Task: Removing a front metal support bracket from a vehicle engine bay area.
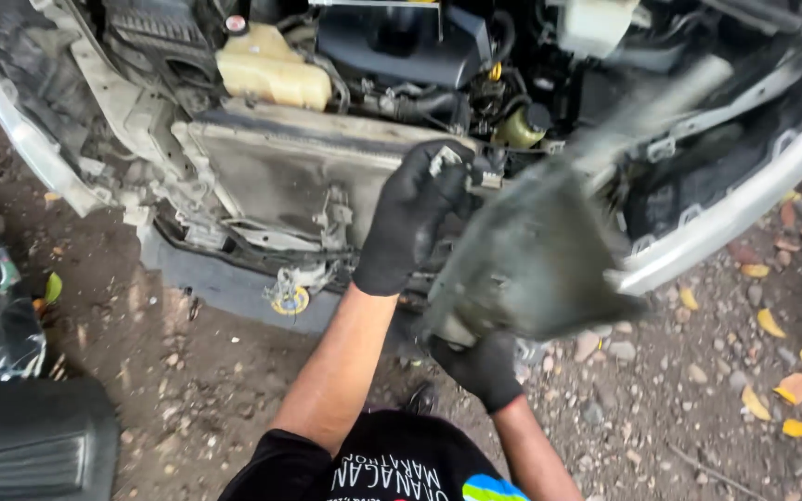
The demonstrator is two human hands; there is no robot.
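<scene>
Sleeve: black shirt (392,459) with pale lettering sat lowest in view, closest to the camera, both bare forearms rising from it
Right hand: black-gloved right hand (485,366) was under the lower edge of a large dark grey panel (536,255); its grip was closed on that edge, fingers curled up behind it
Panel: blurred with motion, tilted, held in front of the car's open front, its long upper end reaching up and right toward the engine bay
Left hand: black-gloved left hand (415,218) was raised higher, at the panel's upper left corner; its grip was closed around a small grey connector (446,160), fingers bent over it
Radiator: dusty grey radiator (299,172) stood just behind the left hand, bumper off
Engine bay: cream coolant tank (271,70) lay above the radiator, dark hoses and parts beside it
Car edge: silver body edge (744,199) ran down the right side
Ground: bare dirt and gravel (661,390) with yellow fallen leaves (772,325) at the right
Left edge: black plastic part (34,445) lay on the ground, well apart from both hands
</scene>
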